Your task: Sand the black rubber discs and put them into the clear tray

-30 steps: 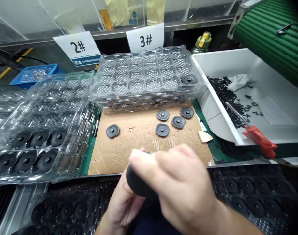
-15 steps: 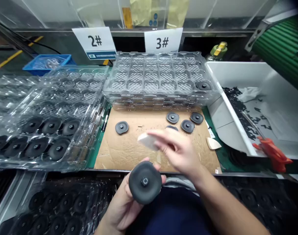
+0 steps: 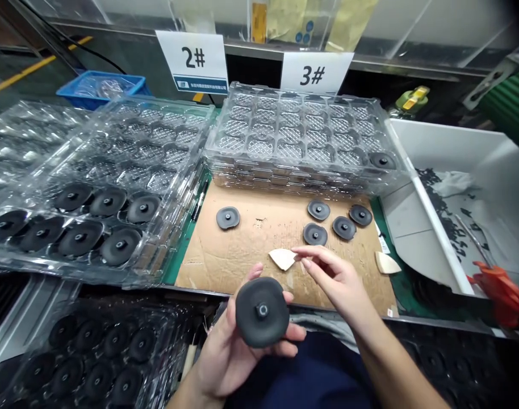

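Observation:
My left hand (image 3: 229, 352) holds a black rounded-square rubber-like disc (image 3: 263, 326) with a raised metal-ringed hub, hub side up, its fingers around the rim. Beyond it, a white wedge-shaped pad (image 3: 282, 259) lies on the cardboard sheet (image 3: 238, 261). At the pad's right corner are the fingertips of my right hand (image 3: 331, 275), thumb and forefinger slightly apart and not gripping it. More black discs of the same kind lie on the cardboard: one disc (image 3: 227, 217) on the left and several (image 3: 314, 233) to the right.
Clear plastic trays (image 3: 302, 153) are stacked behind the cardboard. A tray (image 3: 157, 227) at left holds several discs, as does a lower tray (image 3: 89, 363). At right stand a white bin (image 3: 438, 227) with black scraps, red-handled pliers (image 3: 500, 289) and a second white wedge (image 3: 387, 262).
The white wedge-shaped pad has gone from my right hand down onto the cardboard, and that hand has loosened. My left hand keeps the disc, now slightly tilted. The view has shifted.

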`<state>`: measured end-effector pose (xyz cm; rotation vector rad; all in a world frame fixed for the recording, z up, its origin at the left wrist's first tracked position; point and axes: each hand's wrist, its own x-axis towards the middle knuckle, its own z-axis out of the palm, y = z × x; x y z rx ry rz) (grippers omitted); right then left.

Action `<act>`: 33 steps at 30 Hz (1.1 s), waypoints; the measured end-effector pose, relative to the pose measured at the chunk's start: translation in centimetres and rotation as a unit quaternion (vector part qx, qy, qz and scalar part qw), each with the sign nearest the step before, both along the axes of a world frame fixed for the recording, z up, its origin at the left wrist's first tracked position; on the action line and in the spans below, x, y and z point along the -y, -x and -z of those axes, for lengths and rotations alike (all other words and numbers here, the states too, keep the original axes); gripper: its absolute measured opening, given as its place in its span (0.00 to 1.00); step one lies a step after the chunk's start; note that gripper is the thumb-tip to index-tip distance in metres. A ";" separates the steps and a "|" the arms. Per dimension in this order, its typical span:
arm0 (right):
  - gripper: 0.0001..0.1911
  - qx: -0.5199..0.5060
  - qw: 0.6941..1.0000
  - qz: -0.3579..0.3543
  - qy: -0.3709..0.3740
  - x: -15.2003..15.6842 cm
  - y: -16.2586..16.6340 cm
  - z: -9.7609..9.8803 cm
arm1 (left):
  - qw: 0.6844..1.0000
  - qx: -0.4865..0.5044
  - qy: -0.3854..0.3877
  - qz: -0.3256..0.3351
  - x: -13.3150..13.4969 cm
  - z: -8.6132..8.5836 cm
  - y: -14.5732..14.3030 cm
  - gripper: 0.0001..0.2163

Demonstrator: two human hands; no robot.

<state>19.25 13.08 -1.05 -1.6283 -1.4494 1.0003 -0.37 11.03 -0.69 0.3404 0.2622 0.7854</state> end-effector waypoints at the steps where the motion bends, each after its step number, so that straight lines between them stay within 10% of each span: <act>1: 0.12 -0.014 1.000 -0.006 0.008 0.2 0.1 -0.6 | 0.997 -0.053 -0.057 -0.018 0.0 0.1 0.0 0.21; 5: 0.11 -0.027 0.999 -0.011 0.027 1.4 0.5 -0.5 | 0.854 -0.378 -0.341 -0.109 0.2 1.3 -0.4 0.38; 9: 0.11 -0.042 0.998 0.011 0.037 2.7 0.5 -0.5 | 0.743 -0.468 -0.464 -0.118 0.0 2.1 -0.8 0.46; 19: 0.08 -0.266 0.927 -0.153 0.217 2.5 0.0 -3.8 | 0.786 -0.473 -0.396 -0.037 0.0 0.7 -0.6 0.45; 33: 0.09 -0.315 0.914 -0.176 0.185 3.7 -2.9 -3.8 | 0.858 -0.391 -0.317 0.102 0.2 -0.3 -2.8 0.44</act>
